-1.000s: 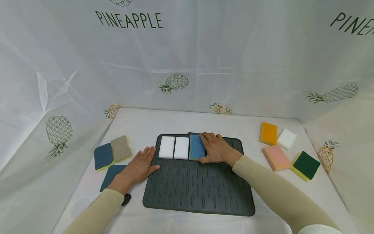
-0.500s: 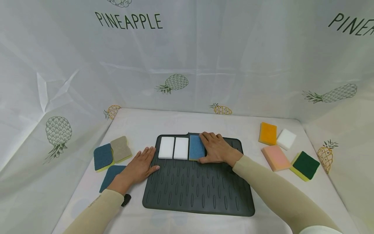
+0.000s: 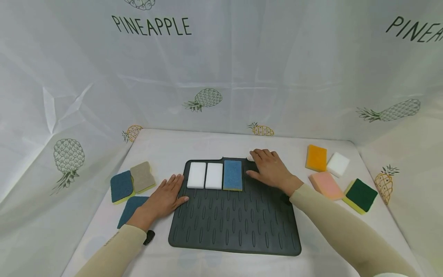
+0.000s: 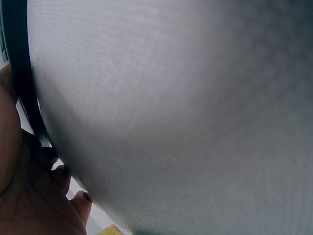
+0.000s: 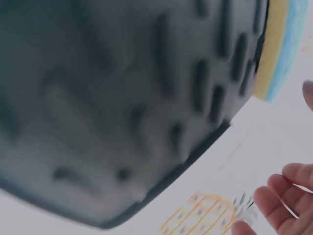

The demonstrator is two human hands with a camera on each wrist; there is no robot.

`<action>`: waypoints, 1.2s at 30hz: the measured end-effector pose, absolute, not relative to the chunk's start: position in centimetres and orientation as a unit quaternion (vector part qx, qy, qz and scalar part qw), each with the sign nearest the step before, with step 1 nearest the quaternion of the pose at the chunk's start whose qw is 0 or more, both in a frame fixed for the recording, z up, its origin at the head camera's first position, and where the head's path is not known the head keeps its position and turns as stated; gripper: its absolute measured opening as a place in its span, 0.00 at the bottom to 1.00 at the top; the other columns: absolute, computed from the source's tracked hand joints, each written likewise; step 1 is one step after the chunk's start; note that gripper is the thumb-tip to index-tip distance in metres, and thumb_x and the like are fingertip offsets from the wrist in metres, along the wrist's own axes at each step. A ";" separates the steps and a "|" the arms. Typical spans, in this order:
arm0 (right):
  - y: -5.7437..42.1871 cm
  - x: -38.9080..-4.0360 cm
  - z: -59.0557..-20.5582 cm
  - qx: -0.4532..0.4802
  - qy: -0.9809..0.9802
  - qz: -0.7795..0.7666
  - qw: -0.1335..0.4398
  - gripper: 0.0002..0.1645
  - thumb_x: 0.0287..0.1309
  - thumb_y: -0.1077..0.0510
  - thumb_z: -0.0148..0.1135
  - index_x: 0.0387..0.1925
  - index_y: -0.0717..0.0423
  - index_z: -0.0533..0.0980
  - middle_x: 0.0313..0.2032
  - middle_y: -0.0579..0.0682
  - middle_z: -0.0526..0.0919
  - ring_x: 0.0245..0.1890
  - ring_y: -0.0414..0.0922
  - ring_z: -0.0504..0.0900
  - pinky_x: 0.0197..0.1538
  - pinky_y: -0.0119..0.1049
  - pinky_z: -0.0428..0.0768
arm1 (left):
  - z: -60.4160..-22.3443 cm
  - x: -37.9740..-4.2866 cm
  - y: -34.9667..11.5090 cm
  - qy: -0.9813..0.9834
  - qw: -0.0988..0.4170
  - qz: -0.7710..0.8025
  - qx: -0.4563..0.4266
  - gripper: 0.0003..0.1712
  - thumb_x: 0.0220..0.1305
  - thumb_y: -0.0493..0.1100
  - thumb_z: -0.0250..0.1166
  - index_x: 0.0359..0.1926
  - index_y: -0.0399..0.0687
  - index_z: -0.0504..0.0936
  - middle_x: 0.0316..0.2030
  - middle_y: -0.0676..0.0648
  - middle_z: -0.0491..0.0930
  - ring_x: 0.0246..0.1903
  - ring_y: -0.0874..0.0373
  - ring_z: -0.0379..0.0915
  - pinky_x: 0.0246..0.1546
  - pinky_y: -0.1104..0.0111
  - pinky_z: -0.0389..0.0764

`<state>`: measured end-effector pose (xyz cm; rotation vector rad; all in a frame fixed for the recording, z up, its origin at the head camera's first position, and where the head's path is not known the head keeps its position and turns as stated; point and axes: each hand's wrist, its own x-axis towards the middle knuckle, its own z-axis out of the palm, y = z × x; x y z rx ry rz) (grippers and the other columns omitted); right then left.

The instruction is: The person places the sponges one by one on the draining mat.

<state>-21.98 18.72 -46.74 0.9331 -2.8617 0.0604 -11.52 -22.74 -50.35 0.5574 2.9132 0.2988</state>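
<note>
A dark grey ribbed mat (image 3: 232, 223) lies on the white-covered table. Along its back edge sit two white sponges (image 3: 196, 175) side by side, then a blue sponge (image 3: 233, 175) with a yellow underside. My left hand (image 3: 165, 196) rests flat at the mat's left edge, fingers straight, thumb reaching onto the mat. Just right of the blue sponge, my right hand (image 3: 273, 169) is over the mat's back right corner, fingers loosely bent with nothing held. In the right wrist view, its fingers (image 5: 274, 203) are apart from the blue-and-yellow sponge (image 5: 274, 54). Pale cloth fills most of the left wrist view.
On the left lie a dark blue sponge (image 3: 122, 186), a beige one (image 3: 142, 177) and another blue one (image 3: 133, 209), partly behind my left forearm. An orange sponge (image 3: 316, 157), a white one (image 3: 338, 164), a pink one (image 3: 325, 186) and a green-and-yellow one (image 3: 360, 195) lie right.
My right hand has let go of the blue sponge and moved right and slightly back, leaving the sponge in line beside the white ones. The left hand stays put.
</note>
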 end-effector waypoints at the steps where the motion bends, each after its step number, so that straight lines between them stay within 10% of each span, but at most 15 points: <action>1: 19.3 -22.1 -46.7 0.308 -0.948 0.020 0.082 0.46 0.71 0.34 0.63 0.75 0.63 0.68 0.70 0.62 0.73 0.68 0.61 0.74 0.65 0.62 0.75 | -50.4 -11.5 -22.7 0.974 0.081 0.101 0.186 0.49 0.79 0.59 0.59 0.82 0.32 0.51 0.81 0.32 0.54 0.82 0.35 0.47 0.80 0.38 0.54; 16: 31.2 -24.1 -46.3 0.289 -0.930 -0.019 0.225 0.37 0.57 0.49 0.79 0.59 0.69 0.76 0.54 0.65 0.82 0.55 0.65 0.80 0.52 0.62 0.79 | -50.7 -11.7 -23.0 0.975 0.080 0.095 0.187 0.49 0.79 0.60 0.58 0.83 0.32 0.51 0.82 0.33 0.54 0.82 0.35 0.46 0.79 0.38 0.54; 36: 40.2 -22.6 -46.2 0.223 -0.968 -0.082 0.084 0.32 0.65 0.51 0.74 0.58 0.69 0.73 0.59 0.67 0.78 0.59 0.67 0.73 0.56 0.66 0.73 | -50.9 -11.6 -23.0 0.974 0.080 0.093 0.188 0.49 0.79 0.61 0.58 0.83 0.32 0.51 0.81 0.33 0.54 0.82 0.35 0.47 0.79 0.38 0.54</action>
